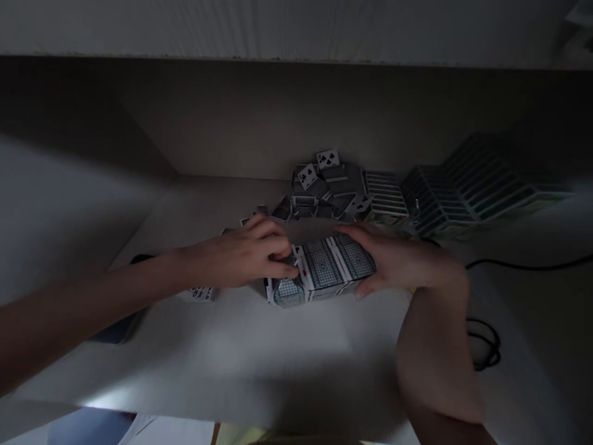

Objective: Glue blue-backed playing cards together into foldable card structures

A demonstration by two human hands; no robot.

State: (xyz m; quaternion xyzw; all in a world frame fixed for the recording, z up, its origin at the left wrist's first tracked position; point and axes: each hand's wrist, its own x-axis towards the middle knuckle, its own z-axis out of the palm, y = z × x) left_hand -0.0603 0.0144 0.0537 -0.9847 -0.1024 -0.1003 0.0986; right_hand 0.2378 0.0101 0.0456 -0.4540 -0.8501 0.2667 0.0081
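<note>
A long block built of folded playing cards point(320, 264) lies on the shelf in front of me, its blue-patterned card backs facing up. My right hand point(393, 256) wraps its right end, thumb on the near side and fingers over the far edge. At the left end, my left hand point(250, 252) has its fingers curled and its thumb pressed against a card edge on top. Whether a separate card is pinched there is hard to make out. Behind the block sits a loose heap of playing cards point(340, 179), several face up with clubs showing.
Folded-card rows point(486, 179) stand at the back right. A black cable point(523, 267) runs along the right side. Under my left forearm lie a dark phone-like slab point(118, 330) and some face-up cards point(199, 295). An upper board point(278, 31) overhangs the shelf; papers point(171, 431) show below its front edge.
</note>
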